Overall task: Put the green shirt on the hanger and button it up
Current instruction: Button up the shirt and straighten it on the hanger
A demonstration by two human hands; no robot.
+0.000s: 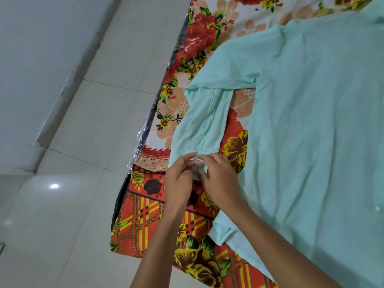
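Green shirt (311, 121) flat on floral bedsheet (207, 34) — both hands, left (178, 179) and right (220, 177), pinching cuff (199, 168).

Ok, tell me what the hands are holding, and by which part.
Both hands, left and right, pinch the green shirt at the cuff end of its sleeve.

The shirt (311, 121) lies spread on the bedsheet (207, 34) before me, its sleeve (199, 125) stretching left. My left hand (179, 179) and right hand (220, 177) meet at the cuff (200, 169). The floor (83, 183) lies left.
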